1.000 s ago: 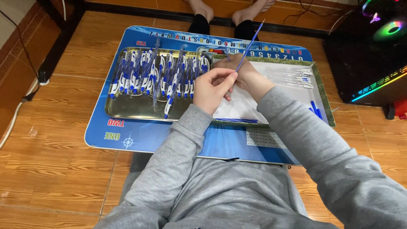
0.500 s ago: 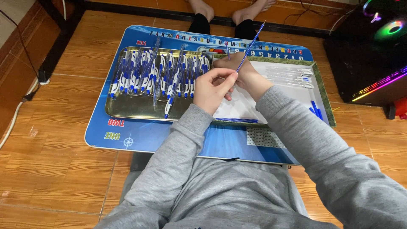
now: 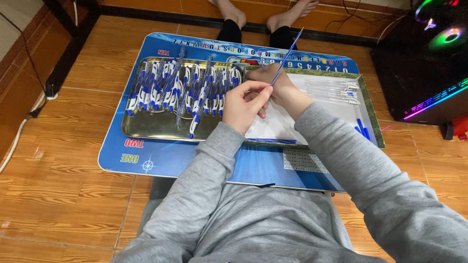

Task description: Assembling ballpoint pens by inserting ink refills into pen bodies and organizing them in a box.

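My right hand [image 3: 278,85] pinches the lower end of a thin blue pen refill [image 3: 288,52] that slants up and away to the right. My left hand [image 3: 243,104] is closed beside it, thumb and fingers meeting at the refill's lower end; what lies between them is hidden. Both hands hover over the inner edges of two trays. The metal tray [image 3: 146,127] on the left holds several blue-and-white pens [image 3: 183,87]. The tray [image 3: 368,104] on the right has a white sheet with clear pen barrels [image 3: 331,90] and small blue caps [image 3: 361,129].
The trays rest on a blue lap table [image 3: 165,158] printed with letters, over a wooden floor. Another person's bare feet [image 3: 265,12] are at the far edge. A black computer case with coloured lights [image 3: 429,58] stands at the right. A cable [image 3: 24,122] runs at the left.
Both hands stay over the trays with the refill held up; its tip has tilted very slightly. Nothing else moved.
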